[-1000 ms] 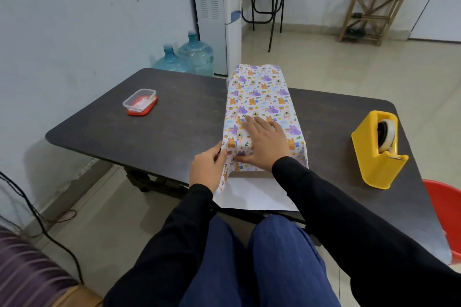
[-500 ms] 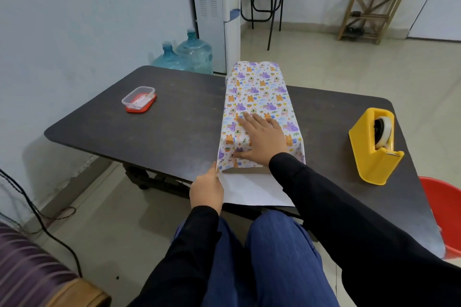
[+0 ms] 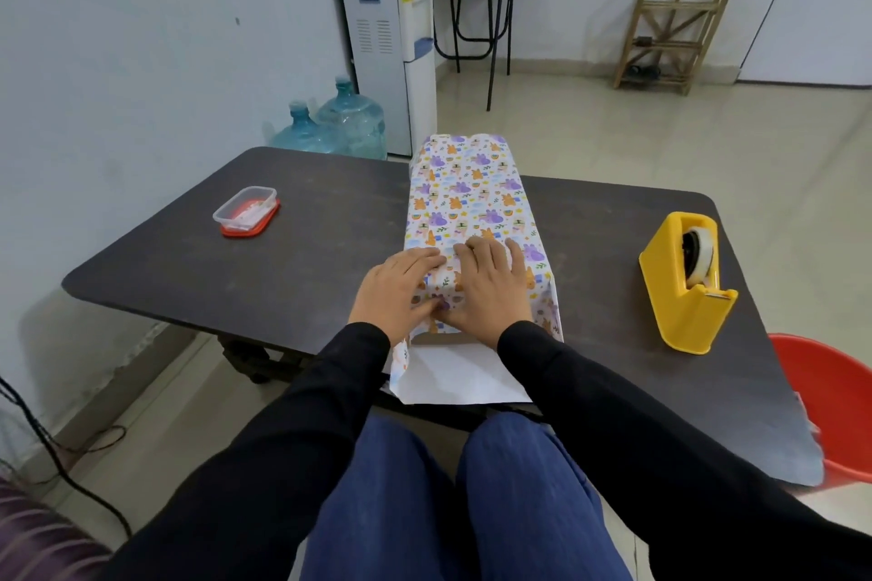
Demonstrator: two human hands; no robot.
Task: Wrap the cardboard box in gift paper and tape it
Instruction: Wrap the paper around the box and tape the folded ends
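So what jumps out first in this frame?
The cartoon-print paper in the middle of the table, with the left hand and right hand pressed flat on its near end. Next, the yellow tape dispenser on the table's right side and a red-lidded container on its left.

Clear plastic container [image 3: 245,211]; water jugs [image 3: 350,124]; red tub [image 3: 833,401]
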